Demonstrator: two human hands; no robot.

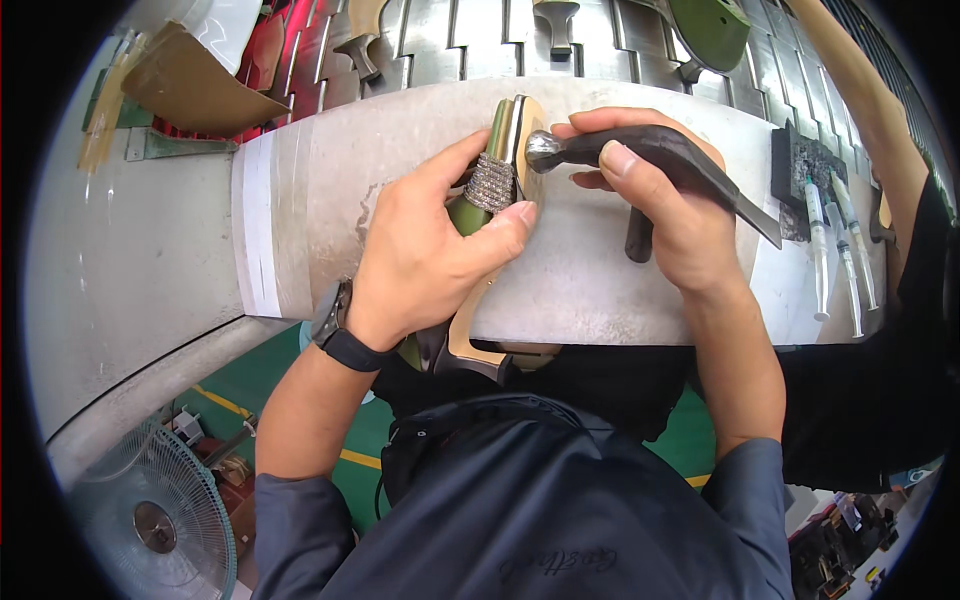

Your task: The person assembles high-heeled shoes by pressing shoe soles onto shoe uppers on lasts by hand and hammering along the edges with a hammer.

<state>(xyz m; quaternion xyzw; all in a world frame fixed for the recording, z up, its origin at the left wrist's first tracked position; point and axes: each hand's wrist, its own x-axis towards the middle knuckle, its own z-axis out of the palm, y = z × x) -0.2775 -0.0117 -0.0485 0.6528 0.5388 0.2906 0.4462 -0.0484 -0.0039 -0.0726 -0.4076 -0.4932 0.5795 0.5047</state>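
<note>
A green shoe [465,215] with a glittering band across it and a tan sole is turned on its side over the pale worktop. My left hand [430,235] is closed around it, thumb near the band. Toward my body, the dark heel [480,365] shows below my wrist. My right hand [685,215] grips a dark cobbler's hammer [655,150] by its head. The hammer's round, shiny face points at the sole beside the band; whether it touches, I cannot tell. Its short handle end pokes out below my fingers.
Several syringes [845,250] lie at the right by a black block [800,165]. A metal slat conveyor [480,40] carrying shoes runs behind the worktop [590,290]. Another person's arm [860,80] reaches in at the right. A fan [150,520] stands at lower left.
</note>
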